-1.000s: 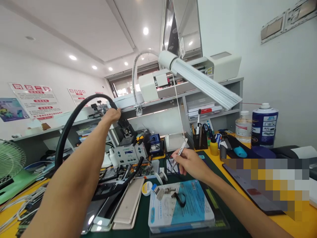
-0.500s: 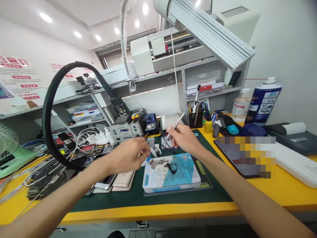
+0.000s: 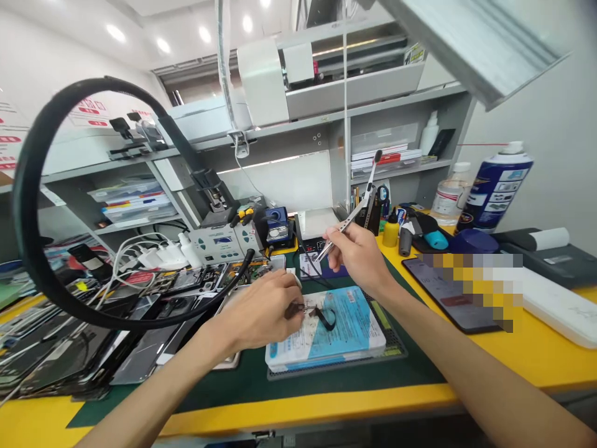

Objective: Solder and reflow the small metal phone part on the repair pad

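Flex cable (image 3: pixel 321 318) on box (image 3: pixel 352 336); phones (image 3: pixel 144 348) left of box; spray can (image 3: pixel 497 190) right, beside bottle (image 3: pixel 448 200).

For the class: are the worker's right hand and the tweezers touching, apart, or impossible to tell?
Touching. The head view shows the right hand pinching the tweezers, which stick out above and below it.

We can make out "00" on the black-edged, flat rectangular phone (image 3: pixel 459 305); the white wall poster's (image 3: pixel 93 113) red print we cannot read.
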`<action>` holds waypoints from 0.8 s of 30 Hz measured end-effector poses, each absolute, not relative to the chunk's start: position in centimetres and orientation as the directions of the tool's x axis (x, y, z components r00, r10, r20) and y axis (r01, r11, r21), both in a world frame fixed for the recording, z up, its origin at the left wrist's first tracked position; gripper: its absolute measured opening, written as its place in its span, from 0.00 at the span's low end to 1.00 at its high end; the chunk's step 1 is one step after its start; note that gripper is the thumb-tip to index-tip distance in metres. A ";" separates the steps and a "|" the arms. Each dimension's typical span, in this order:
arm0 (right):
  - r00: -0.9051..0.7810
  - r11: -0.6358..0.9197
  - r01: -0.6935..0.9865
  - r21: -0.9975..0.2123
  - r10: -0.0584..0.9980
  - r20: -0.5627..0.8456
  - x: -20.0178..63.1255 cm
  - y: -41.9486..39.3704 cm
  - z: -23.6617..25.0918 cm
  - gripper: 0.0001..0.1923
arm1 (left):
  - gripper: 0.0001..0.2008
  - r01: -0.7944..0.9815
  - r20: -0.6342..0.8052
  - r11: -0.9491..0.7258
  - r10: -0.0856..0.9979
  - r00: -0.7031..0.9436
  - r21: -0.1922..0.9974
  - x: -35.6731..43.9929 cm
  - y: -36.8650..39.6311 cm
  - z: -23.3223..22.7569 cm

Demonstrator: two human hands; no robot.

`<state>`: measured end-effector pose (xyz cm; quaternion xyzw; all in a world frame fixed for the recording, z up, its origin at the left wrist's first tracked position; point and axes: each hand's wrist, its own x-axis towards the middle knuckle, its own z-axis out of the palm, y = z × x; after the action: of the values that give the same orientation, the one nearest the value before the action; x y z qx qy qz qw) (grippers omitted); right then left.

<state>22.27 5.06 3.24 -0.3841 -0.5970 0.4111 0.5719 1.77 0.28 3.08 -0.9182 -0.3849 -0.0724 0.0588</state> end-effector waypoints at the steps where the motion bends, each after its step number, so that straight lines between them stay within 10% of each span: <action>1: -0.048 0.370 -0.017 -0.929 0.928 0.370 22.2 4.9 3.3 0.11 | 0.06 0.717 0.196 -0.696 0.697 0.689 -0.047 1.6 0.2 2.8; 15: -0.102 0.311 -0.040 -0.950 0.944 0.313 22.0 4.3 3.2 0.13 | 0.03 0.673 0.485 -0.734 0.625 0.612 0.097 -1.4 0.2 0.4; 24: -0.594 0.368 0.676 -0.638 0.784 -0.178 24.3 3.1 6.3 0.12 | 0.04 0.675 0.486 -0.722 0.650 0.584 0.155 -2.3 -0.7 0.0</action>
<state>24.33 3.08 6.26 -0.4436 -0.8233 0.3454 0.0782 -2.32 -0.71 -0.03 -0.8897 -0.3724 -0.2633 0.0230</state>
